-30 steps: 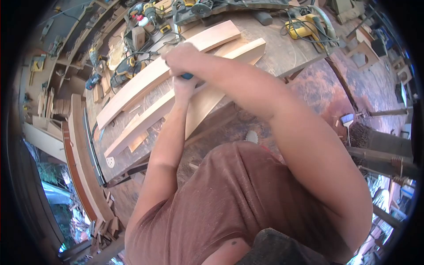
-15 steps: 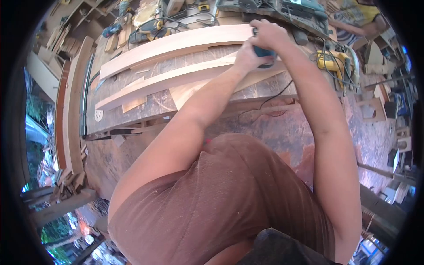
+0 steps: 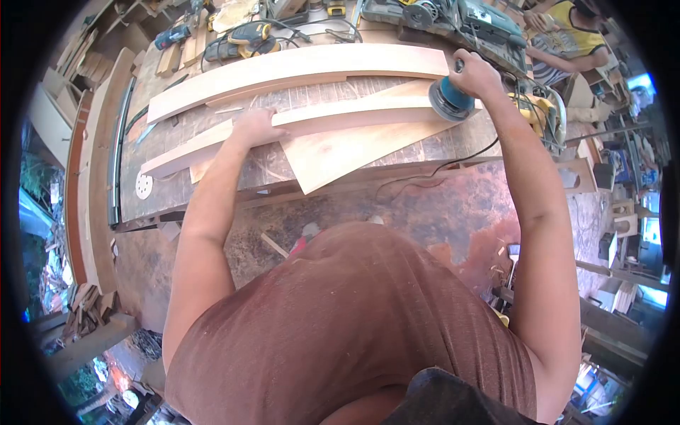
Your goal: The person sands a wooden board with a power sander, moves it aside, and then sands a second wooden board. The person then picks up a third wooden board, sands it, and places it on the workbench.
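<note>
My right hand (image 3: 479, 75) is closed around the handle of a blue electric sander (image 3: 453, 98). The sander's round pad is at the right end of a long, slightly curved wooden piece (image 3: 354, 113). Farther left, my left hand (image 3: 256, 129) grips that same piece across its top, thumb toward me. Beyond it lies a second curved wooden piece (image 3: 297, 69), roughly parallel. A flat pale board (image 3: 333, 157) sticks out from beneath the nearer piece. The sander's cord hangs over the table's front edge.
The worn workbench (image 3: 244, 166) carries a perforated sanding disc (image 3: 144, 185) at its left corner. Yellow power tools (image 3: 248, 39), a green machine (image 3: 489, 28) and cords lie along the back. A yellow tool (image 3: 535, 113) is at right. Another person (image 3: 574, 42) sits at upper right.
My left hand has left the sander area and moved left along the wooden piece, now gripping it. My right hand has shifted right and slightly down with the sander.
</note>
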A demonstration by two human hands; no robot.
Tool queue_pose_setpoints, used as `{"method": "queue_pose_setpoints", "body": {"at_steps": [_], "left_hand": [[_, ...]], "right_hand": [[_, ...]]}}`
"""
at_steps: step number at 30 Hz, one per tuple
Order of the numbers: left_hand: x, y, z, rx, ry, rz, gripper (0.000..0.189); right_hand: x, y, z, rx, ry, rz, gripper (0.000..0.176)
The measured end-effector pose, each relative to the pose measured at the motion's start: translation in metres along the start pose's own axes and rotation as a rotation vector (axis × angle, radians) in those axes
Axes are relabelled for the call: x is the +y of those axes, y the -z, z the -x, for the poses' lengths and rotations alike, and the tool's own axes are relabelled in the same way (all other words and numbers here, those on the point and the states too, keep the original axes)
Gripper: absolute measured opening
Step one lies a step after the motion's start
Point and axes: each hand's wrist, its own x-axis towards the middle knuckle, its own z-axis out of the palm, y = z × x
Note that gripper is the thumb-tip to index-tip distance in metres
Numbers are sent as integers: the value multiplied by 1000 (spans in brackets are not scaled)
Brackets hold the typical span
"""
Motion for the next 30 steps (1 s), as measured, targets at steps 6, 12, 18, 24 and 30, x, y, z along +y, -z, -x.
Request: {"method": "queue_pose_setpoints", "body": {"at_steps": [6, 12, 18, 24, 30], "left_hand": [[-8, -1, 8, 51, 0, -25, 58], [-20, -10, 4, 88, -74, 8, 57], [-15, 0, 10, 60, -75, 48, 57], [-14, -1, 10, 67, -40, 40, 58], [-14, -5, 10, 79, -44, 38, 57]], "right_hand": [[-89, 6, 22, 63, 101, -104, 46], [-178, 12, 34, 36, 90, -106, 49], [-259, 32, 35, -75, 109, -128, 46], [-292, 40, 39, -54, 134, -129, 49], [-242, 32, 28, -73, 7, -119, 48]]}}
